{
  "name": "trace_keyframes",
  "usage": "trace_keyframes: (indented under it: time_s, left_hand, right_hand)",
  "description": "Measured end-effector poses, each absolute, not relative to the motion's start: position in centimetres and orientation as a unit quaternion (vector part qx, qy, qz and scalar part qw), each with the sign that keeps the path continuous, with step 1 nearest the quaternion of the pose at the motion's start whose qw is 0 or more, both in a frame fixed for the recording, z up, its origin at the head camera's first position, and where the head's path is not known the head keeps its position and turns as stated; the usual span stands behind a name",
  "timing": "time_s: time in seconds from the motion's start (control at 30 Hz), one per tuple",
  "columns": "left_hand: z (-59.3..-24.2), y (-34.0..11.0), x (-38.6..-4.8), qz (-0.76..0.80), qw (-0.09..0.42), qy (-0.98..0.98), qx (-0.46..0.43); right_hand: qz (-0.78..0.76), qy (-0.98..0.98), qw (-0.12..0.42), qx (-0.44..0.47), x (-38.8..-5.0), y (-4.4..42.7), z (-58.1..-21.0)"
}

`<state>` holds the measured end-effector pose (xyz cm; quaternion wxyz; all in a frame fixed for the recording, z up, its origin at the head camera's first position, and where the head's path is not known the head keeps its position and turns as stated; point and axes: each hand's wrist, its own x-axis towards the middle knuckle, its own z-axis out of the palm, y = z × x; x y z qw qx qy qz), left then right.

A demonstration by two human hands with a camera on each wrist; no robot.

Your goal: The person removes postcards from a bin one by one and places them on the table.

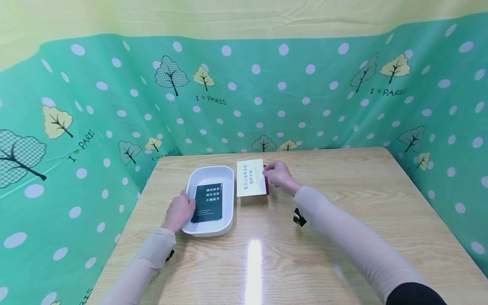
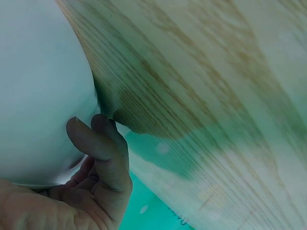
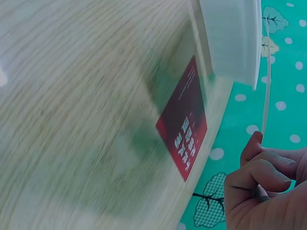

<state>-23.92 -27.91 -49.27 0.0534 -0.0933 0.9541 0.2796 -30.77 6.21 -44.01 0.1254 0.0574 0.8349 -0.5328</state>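
Note:
My left hand [image 1: 180, 212] grips the left rim of a white plastic tub [image 1: 230, 186]; in the left wrist view its fingers [image 2: 96, 143] curl at the tub's wall [image 2: 43, 96]. A dark green card [image 1: 208, 203] with white print lies in the tub. Just right of the tub, my right hand [image 1: 281, 174] pinches the right edge of a cream card [image 1: 249, 180], held above the table. Seen edge-on in the right wrist view, the cream card [image 3: 267, 96] extends from the right hand [image 3: 264, 184]. Below it a red card [image 3: 184, 122] lies on the table.
The wooden table [image 1: 343, 212] carries the tub and the red card. A green dotted curtain [image 1: 282, 101] with printed trees stands behind the table and at both sides. Part of the tub [image 3: 232, 43] shows beside the red card in the right wrist view.

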Motion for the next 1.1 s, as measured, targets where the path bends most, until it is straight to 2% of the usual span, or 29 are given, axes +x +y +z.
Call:
trace_keyframes:
  time_s: [1.1]
  left_hand:
    - [-49.4, -27.9, -24.0, 0.279, 0.053, 0.953, -0.102]
  right_hand:
    - [-0.515, 0.846, 0.110, 0.086, -32.2, 10.1, -47.6]
